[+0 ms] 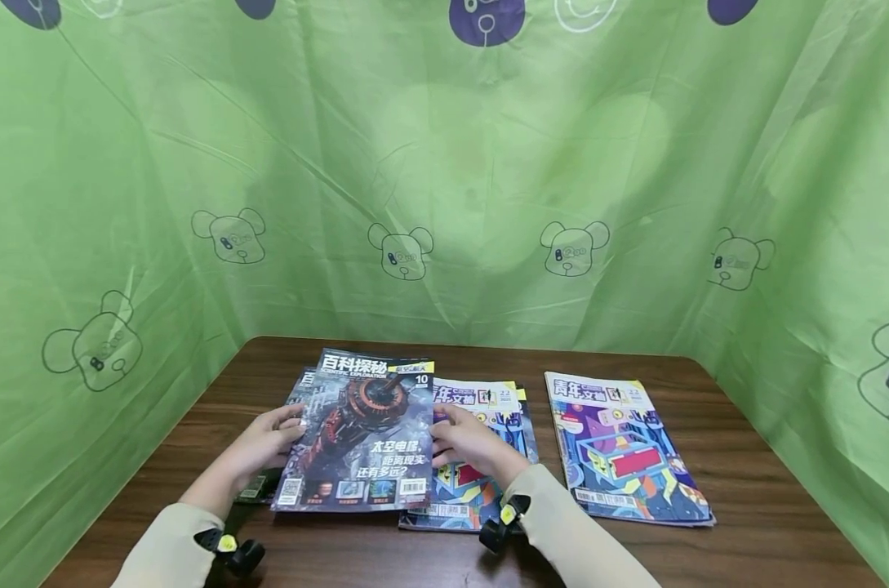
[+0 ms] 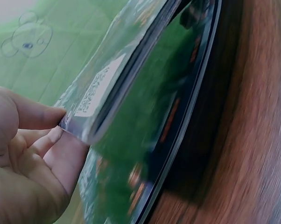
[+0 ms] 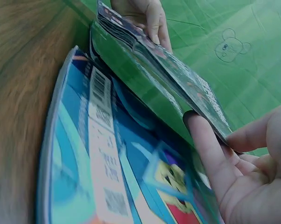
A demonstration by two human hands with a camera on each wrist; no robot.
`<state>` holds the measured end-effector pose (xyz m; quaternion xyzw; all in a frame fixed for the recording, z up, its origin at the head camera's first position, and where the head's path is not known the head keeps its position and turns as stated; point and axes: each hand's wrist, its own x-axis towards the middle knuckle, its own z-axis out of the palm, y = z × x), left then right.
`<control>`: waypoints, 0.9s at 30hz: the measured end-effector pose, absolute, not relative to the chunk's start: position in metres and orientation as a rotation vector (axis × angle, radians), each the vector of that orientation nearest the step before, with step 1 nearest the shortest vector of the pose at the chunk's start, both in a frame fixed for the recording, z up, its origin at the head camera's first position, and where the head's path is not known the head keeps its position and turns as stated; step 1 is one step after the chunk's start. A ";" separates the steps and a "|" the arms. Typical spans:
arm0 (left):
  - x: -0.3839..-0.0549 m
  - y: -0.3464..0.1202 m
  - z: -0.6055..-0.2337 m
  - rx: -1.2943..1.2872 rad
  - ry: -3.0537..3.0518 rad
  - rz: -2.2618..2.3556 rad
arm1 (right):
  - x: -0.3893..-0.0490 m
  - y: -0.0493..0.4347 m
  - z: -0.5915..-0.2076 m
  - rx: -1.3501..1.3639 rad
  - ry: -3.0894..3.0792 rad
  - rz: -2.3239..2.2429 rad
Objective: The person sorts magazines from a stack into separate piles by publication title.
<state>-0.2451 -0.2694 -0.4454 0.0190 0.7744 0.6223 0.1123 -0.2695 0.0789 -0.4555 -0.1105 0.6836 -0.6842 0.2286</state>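
Dark magazine (image 1: 356,433), thin rectangle, wrinkled clear film at edge, held raised at 7 o'clock in head view. Left hand (image 1: 262,441) pinches its 9 o'clock edge; right hand (image 1: 475,445), its 3 o'clock edge. Both nearly closed. Colourful magazine (image 1: 628,449) flat, further toward 3 o'clock. Table (image 1: 767,506) brown, wood-grained. Creased green curtain (image 1: 488,163) toward 12 o'clock.
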 end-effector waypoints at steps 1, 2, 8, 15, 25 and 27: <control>-0.245 -0.273 -0.445 0.063 2.279 1.825 | -0.270 0.075 -0.456 -0.302 1.874 -1.891; -0.244 -0.277 -0.445 0.061 2.287 1.820 | -0.270 0.071 -0.457 -0.300 1.862 -1.900; -0.241 -0.294 -0.443 0.020 2.313 1.830 | -0.270 0.048 -0.460 -0.288 1.847 -1.948; -0.239 -0.306 -0.446 -0.031 2.372 1.812 | -0.268 0.026 -0.462 -0.228 1.894 -1.975; -0.243 -0.311 -0.448 -0.067 2.528 1.663 | -0.263 0.015 -0.457 -0.249 1.912 -1.974; -0.244 -0.311 -0.449 -0.052 2.568 1.629 | -0.261 0.015 -0.455 -0.258 1.919 -1.951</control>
